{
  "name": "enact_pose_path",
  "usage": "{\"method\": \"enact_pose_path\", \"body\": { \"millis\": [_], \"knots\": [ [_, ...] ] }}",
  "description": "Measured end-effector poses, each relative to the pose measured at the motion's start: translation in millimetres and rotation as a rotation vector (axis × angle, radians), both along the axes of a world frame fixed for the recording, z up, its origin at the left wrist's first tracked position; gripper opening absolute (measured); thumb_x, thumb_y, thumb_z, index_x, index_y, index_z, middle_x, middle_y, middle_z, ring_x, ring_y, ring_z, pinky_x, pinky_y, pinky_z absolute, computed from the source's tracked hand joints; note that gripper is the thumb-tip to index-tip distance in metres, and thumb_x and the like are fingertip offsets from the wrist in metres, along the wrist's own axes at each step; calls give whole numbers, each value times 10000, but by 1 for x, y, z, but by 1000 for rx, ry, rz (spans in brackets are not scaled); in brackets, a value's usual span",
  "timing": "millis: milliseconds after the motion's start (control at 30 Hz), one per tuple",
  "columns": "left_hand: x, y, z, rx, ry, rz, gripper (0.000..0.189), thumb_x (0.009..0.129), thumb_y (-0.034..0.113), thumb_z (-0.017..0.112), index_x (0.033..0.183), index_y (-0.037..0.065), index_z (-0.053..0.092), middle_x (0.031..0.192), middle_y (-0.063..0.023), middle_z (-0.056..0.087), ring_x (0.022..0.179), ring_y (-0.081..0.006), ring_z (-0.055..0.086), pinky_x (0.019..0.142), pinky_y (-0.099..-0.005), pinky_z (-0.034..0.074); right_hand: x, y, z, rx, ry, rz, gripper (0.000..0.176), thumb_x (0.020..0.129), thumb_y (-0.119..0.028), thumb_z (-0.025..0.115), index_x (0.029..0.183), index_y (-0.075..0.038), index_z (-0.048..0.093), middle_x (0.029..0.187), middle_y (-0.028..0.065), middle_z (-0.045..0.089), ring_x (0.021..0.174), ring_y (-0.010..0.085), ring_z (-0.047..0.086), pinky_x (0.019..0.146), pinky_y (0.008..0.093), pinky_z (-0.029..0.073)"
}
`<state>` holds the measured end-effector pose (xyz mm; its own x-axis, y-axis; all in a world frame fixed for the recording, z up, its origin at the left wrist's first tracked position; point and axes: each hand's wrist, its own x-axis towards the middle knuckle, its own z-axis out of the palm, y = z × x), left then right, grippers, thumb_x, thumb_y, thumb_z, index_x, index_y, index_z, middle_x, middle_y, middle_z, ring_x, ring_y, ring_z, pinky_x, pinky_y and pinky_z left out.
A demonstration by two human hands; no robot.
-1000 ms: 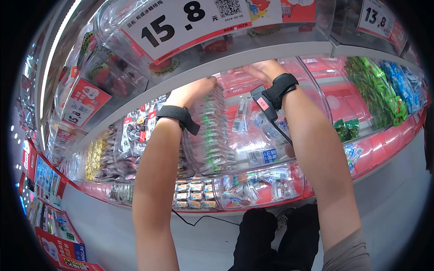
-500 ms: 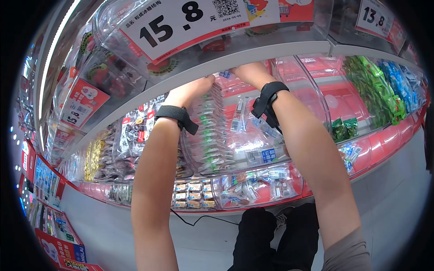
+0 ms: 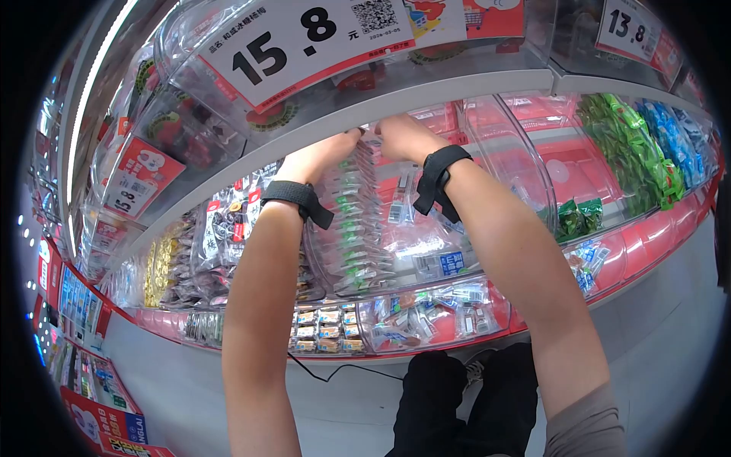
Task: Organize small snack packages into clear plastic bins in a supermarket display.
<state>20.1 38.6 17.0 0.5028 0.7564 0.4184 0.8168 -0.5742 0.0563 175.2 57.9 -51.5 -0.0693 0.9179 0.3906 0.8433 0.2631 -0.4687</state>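
Observation:
A row of small clear snack packets [image 3: 356, 221] with green marks stands on edge in a clear plastic bin [image 3: 329, 283]. At the far end of this row my left hand [image 3: 324, 154] is closed on the packets, its fingers partly hidden by the shelf above. My right hand [image 3: 405, 139] is just to the right, fingers curled on a small packet [image 3: 371, 139] against the row's end. Only a bit of that packet shows between the hands. Loose clear packets with blue labels [image 3: 451, 263] lie in the bin below my right wrist.
A grey shelf edge [image 3: 426, 85] with a large price tag [image 3: 304, 46] overhangs my hands. To the left are bins of dark packets [image 3: 225, 221] and gold packets [image 3: 158, 266]. Green bags [image 3: 628, 152] and blue bags [image 3: 674, 141] fill the right side. A lower tier holds boxed items [image 3: 327, 331].
My right hand has moved left and slightly nearer, bringing its packet to the row beside my left hand. My left hand has stayed nearly in place.

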Motion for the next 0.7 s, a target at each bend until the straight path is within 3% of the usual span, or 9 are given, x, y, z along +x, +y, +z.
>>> {"method": "enact_pose_path", "body": {
  "millis": [200, 300, 400, 600, 700],
  "knots": [
    [0, -2, 1, 4, -10, -4, 370, 784, 239, 577, 1061, -3, 620, 994, -192, 649, 925, -325, 622, 824, -377, 476, -4, 6, 1, 80, 78, 104, 281, 771, -82, 561, 990, 85, 622, 1010, 277, 632, 1005, 389, 607, 856, 427, 495],
    [-1, -1, 2, -7, 3, 9, 378, 782, 247, 576, 1074, 10, 616, 1003, -197, 644, 931, -334, 617, 826, -383, 476, -6, 7, 1, 43, 60, 132, 289, 790, -103, 544, 1008, 66, 628, 1043, 269, 627, 1027, 388, 598, 885, 423, 481],
    [-1, -1, 0, 17, 4, 33, 368, 778, 251, 576, 1065, 25, 620, 1005, -211, 637, 940, -352, 608, 825, -397, 474, -7, -4, 6, -147, 28, 146, 340, 808, -122, 526, 1099, 30, 615, 1135, 249, 603, 1079, 377, 578, 925, 429, 458],
    [-2, -2, 2, 87, 65, 3, 337, 781, 249, 573, 1052, 55, 625, 1014, -226, 627, 937, -376, 597, 822, -416, 471, -10, 10, -4, -238, -105, 250, 585, 818, -94, 463, 1396, -75, 380, 1317, 198, 510, 1219, 371, 485, 977, 431, 422],
    [-5, 4, -1, 63, 82, -25, 308, 790, 242, 569, 1034, 67, 636, 1001, -205, 636, 919, -368, 604, 819, -409, 474, -23, -15, -9, -116, -328, 13, 638, 825, -88, 439, 1445, -112, 288, 1344, 190, 486, 1252, 375, 452, 987, 416, 418]
  ]
}}
